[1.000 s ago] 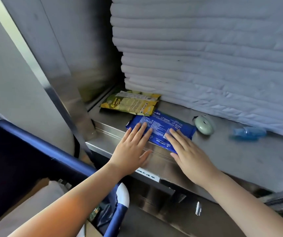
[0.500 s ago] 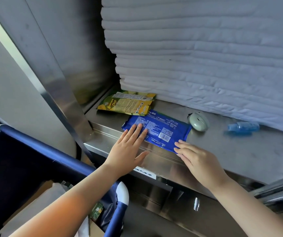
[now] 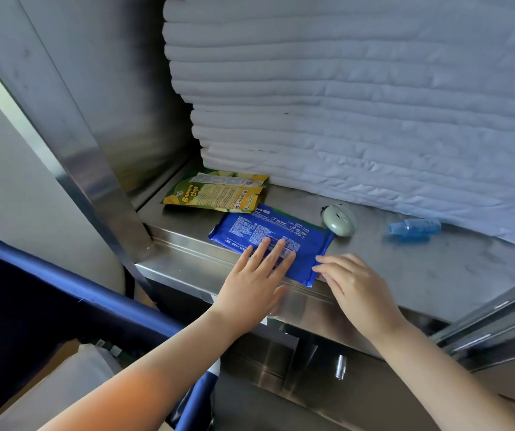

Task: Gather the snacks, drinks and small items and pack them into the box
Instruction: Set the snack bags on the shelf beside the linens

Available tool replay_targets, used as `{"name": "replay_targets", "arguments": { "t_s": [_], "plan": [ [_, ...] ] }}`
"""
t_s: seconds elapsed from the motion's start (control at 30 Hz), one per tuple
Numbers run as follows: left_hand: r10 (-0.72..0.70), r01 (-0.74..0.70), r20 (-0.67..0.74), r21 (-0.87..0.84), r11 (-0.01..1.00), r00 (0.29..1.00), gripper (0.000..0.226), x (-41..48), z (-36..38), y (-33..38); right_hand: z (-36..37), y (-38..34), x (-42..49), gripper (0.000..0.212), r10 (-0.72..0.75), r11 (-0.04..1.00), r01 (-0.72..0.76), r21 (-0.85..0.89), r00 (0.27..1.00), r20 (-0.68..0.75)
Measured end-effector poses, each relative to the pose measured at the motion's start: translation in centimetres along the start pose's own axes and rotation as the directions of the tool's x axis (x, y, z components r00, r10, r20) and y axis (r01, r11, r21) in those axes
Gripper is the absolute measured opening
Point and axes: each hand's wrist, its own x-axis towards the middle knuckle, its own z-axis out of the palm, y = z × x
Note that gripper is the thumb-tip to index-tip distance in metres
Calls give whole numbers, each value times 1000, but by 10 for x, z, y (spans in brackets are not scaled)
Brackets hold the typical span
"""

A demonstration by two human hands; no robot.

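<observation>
1. Head view: a blue packet [image 3: 271, 237] lies flat at the front edge of a steel shelf [image 3: 436, 269], straight ahead of both hands. Its long axis runs left to right (the near right corner pokes over the lip).
2. The left hand [image 3: 256, 281] rests on it, fingers straight and flat, the closer of the two.
3. The right hand [image 3: 352, 284], fingers relaxed, touches that corner; no grip shows.

— What can you read there?
— "Banana Chips", in yellow letters on the flat yellow-green foil snack pouch [image 3: 218, 195] before you.
— And on the flat blue plastic packet [image 3: 281, 231] in front of it?
— White print covers it, too small for you to make out.
</observation>
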Motion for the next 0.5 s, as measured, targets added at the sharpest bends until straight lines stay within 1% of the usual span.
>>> {"name": "replay_targets", "arguments": {
  "t_s": [0.07, 0.17, 0.3, 0.5],
  "plan": [
    [-6, 6, 19, 9, 1000, 1000, 64, 1, -2, 2, 3, 0, 4, 29, -1, 1000, 1, -7, 999, 33],
    [5, -6, 42, 20, 1000, 999, 68, 2, -5, 1, 6, 3, 12, 39, 43, 999, -42, -25, 997, 71],
    [0, 0, 43, 11, 1000, 999, 63, 2, -6, 2, 7, 9, 19, 34, 64, 998, -64, -6, 997, 49],
    [-6, 5, 29, 14, 1000, 1000, 58, 1, -6, 1, 5, 10, 18, 31, 22, 999, -23, 34, 1000, 18]
  ]
}}
